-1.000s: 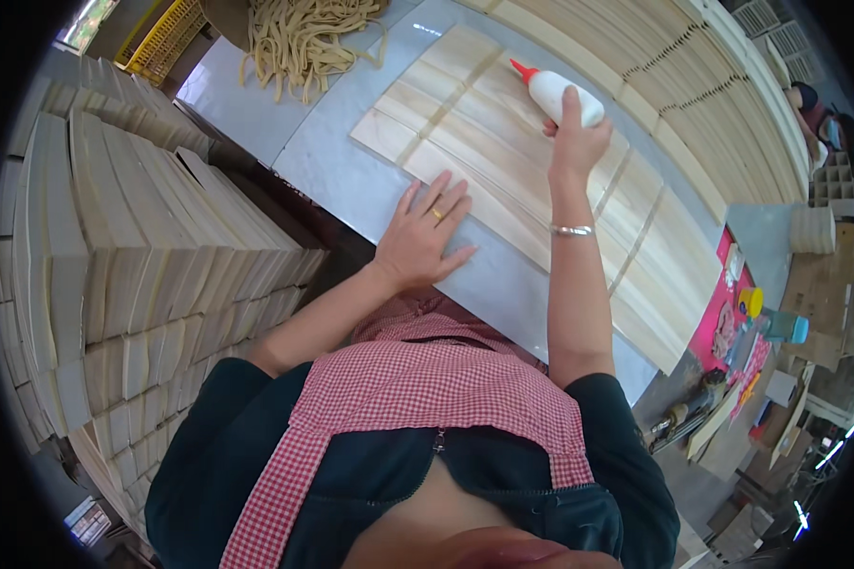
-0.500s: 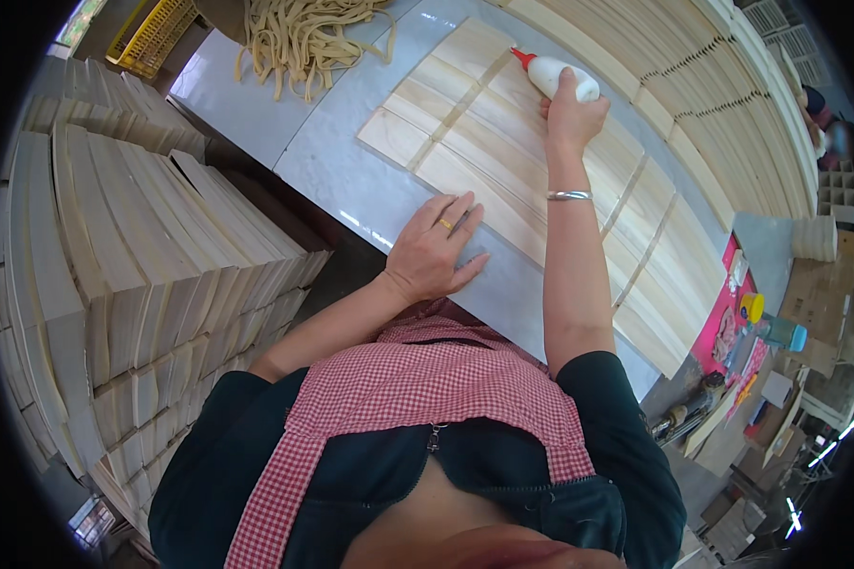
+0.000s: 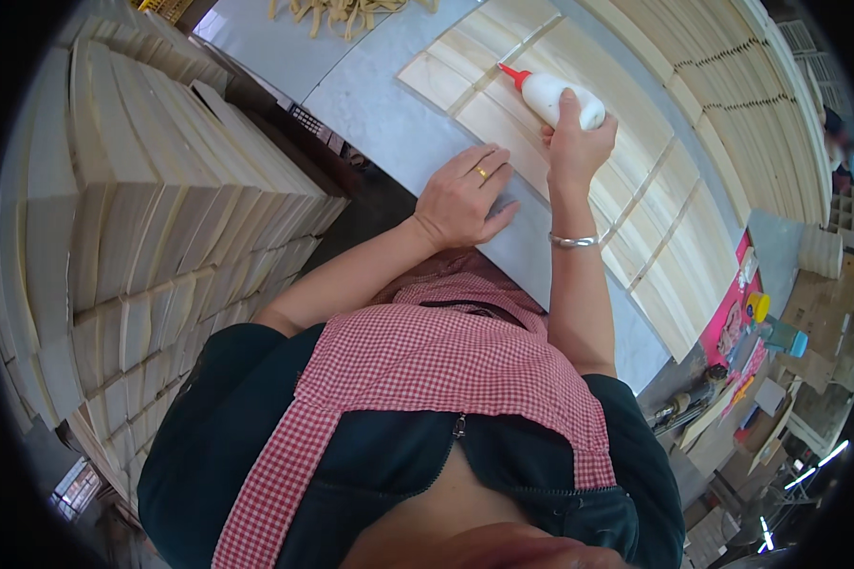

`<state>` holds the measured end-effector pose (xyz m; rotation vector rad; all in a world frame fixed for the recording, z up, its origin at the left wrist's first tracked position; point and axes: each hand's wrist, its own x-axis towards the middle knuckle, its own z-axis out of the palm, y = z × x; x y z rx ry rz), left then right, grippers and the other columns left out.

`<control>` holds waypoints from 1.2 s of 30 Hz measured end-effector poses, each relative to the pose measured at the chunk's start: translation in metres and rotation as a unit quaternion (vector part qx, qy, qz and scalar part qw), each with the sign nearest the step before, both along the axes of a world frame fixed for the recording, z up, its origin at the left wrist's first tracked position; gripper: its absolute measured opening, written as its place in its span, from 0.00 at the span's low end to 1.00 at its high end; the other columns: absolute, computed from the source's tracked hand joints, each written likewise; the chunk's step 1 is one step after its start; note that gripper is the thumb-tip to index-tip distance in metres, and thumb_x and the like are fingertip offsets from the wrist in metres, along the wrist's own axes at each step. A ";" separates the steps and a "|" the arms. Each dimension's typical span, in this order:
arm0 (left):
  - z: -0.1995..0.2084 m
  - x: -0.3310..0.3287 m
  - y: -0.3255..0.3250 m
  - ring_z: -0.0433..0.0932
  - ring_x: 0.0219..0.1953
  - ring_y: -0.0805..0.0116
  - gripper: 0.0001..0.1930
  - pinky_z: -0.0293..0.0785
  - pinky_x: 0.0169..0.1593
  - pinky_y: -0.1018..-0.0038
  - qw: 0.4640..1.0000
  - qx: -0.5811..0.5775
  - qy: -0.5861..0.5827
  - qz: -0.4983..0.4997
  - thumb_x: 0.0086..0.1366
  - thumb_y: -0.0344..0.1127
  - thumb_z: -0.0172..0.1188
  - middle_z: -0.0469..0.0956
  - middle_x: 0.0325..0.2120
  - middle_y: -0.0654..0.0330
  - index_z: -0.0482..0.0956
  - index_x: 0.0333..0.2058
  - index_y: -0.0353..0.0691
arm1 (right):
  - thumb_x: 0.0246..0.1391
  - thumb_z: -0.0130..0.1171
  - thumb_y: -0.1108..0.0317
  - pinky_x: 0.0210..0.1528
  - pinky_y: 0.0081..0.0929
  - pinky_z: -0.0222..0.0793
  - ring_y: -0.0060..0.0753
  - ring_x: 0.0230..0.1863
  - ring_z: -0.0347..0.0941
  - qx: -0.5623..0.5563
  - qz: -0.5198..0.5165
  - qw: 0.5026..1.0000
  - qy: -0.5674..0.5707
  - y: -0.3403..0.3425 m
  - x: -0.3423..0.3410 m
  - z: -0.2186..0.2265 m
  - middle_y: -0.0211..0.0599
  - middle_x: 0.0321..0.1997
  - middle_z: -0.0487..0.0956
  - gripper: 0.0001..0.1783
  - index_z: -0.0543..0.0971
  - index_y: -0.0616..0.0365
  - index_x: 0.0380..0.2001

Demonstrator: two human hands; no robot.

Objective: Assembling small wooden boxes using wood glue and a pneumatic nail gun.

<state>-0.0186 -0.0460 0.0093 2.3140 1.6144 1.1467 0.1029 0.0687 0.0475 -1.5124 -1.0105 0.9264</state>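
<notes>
Two bare hands work over a grey tabletop point(image 3: 370, 104) that carries pale wooden panels point(image 3: 579, 85) laid side by side. The right hand point(image 3: 574, 142) has its grip wrapped tight around a white glue bottle point(image 3: 555, 95) with a red nozzle point(image 3: 514, 76); the bottle lies tilted, its nozzle pointing away from the grip, up and to the left, with the tip down at a narrow wooden strip point(image 3: 484, 62) that crosses the panels. Whether the tip actually touches the wood cannot be told. A silver bangle point(image 3: 574, 241) circles the wrist just below that grip.

The left hand point(image 3: 465, 194) holds nothing: its grip is wide, fingers spread and pressed flat, palm down, on the near edge of a panel and the tabletop beside it. A gold ring point(image 3: 482, 173) sits on one finger. This hand lies just left of and slightly nearer the body than the bottle grip, the two hands close but apart.

Beyond the bottle grip, at the far edge of the tabletop, lies a heap of short wooden sticks point(image 3: 351, 11). Well to the left of the flat hand rise tall stacks of pale wooden boards point(image 3: 152, 190). To the right of the bottle grip, past the panels, long curved slats point(image 3: 721, 76) run along the tabletop. Nearer the body, a red-and-white checked apron point(image 3: 436, 360) covers a dark top.
</notes>
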 end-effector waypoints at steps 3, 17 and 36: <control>0.001 -0.002 -0.001 0.77 0.50 0.56 0.16 0.74 0.57 0.67 1.000 0.022 0.001 -0.001 0.54 0.36 0.67 0.79 0.49 0.55 0.81 0.40 0.35 | 0.60 0.65 0.59 0.18 0.19 0.70 0.25 0.17 0.73 -0.010 0.021 1.000 -0.013 -0.022 -0.004 0.000 0.46 0.35 0.76 0.25 0.68 0.70 0.46; -0.013 0.000 0.001 0.78 0.37 0.60 0.07 0.74 0.46 0.68 0.990 0.107 -0.016 -0.092 0.54 0.34 0.66 0.80 0.33 0.60 0.81 0.31 0.41 | 0.58 0.67 0.60 0.19 0.20 0.73 0.29 0.21 0.75 0.046 0.084 0.993 -0.070 -0.057 0.010 -0.022 0.45 0.33 0.76 0.23 0.69 0.67 0.43; 0.004 0.016 0.002 0.77 0.40 0.54 0.10 0.75 0.47 0.66 0.993 0.013 0.039 -0.114 0.55 0.26 0.66 0.80 0.39 0.55 0.80 0.38 0.35 | 0.44 0.72 0.56 0.43 0.31 0.72 0.38 0.35 0.72 0.075 -0.344 0.862 -0.365 -0.099 0.506 -0.019 0.40 0.38 0.75 0.25 0.70 0.58 0.37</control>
